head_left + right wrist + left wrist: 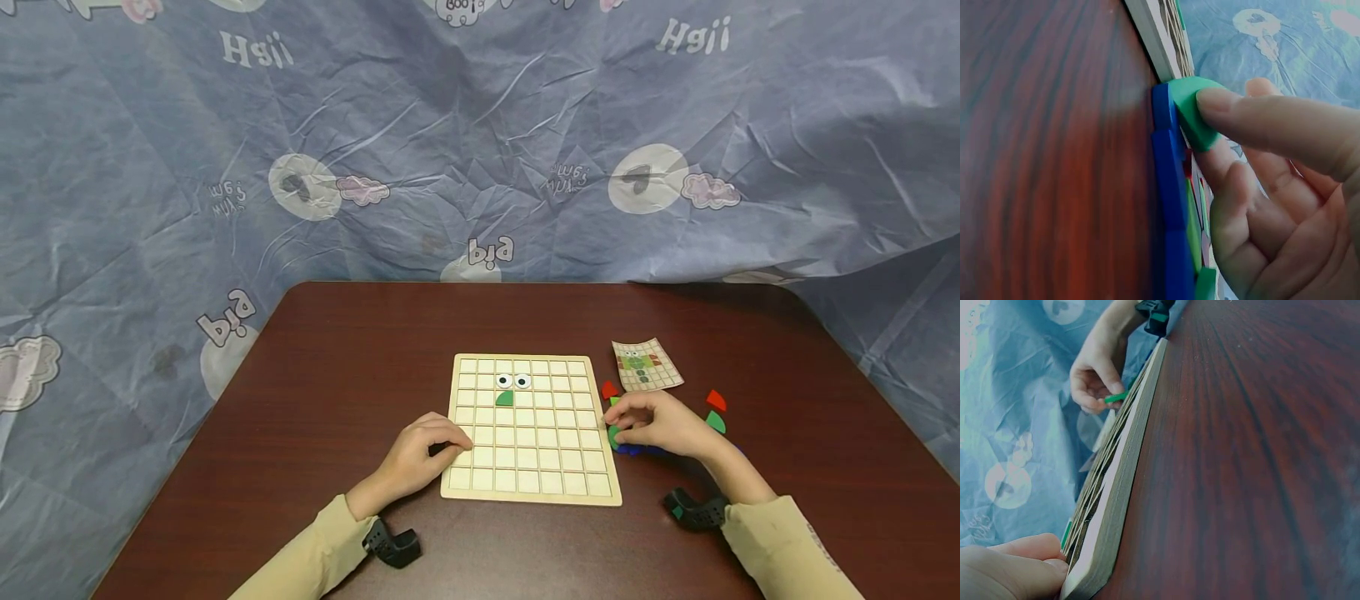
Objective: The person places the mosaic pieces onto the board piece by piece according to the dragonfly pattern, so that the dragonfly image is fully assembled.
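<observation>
My right hand is just off the board's right side, pinching a green quarter-round piece between thumb and fingers. The same green piece shows in the left wrist view. The square wooden grid board lies flat on the table. On it are two round eye pieces side by side, with a green quarter-round piece below the left one. At the board's left edge rests my left hand, its thumb and fingertips touching the top surface.
A pattern card lies beyond the right hand. Loose pieces lie around that hand: blue ones, a red one, a green one and another red one. A patterned cloth hangs behind the dark table.
</observation>
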Motion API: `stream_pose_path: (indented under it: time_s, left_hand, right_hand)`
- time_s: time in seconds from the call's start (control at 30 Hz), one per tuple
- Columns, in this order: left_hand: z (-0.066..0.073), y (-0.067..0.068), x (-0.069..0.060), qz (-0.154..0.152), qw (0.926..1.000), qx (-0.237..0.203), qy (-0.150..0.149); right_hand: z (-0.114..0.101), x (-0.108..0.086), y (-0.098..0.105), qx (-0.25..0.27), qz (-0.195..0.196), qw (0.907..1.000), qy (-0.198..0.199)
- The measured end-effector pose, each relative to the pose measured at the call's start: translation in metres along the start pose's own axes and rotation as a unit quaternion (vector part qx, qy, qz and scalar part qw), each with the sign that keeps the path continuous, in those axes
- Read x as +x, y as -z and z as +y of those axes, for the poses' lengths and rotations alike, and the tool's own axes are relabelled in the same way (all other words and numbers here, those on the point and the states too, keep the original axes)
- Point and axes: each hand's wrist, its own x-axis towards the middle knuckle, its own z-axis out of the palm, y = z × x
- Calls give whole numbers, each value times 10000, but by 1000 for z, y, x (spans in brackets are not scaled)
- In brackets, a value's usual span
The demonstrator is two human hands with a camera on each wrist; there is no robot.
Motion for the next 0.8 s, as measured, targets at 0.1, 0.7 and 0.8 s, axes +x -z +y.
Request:
stream_pose_path:
  time_s: [0.1,0.7,0.8]
  left_hand:
    - [0,0,0,-4,10000,-2,3]
    - [-1,0,0,-3,10000,11,-4]
    - [0,0,0,-23,10000,30,26]
  right_hand:
    - [-2,2,-2,69,-150,9999,5]
    - [-38,39,-21,189,273,9993,198]
    - [-44,46,-27,261,242,9991,238]
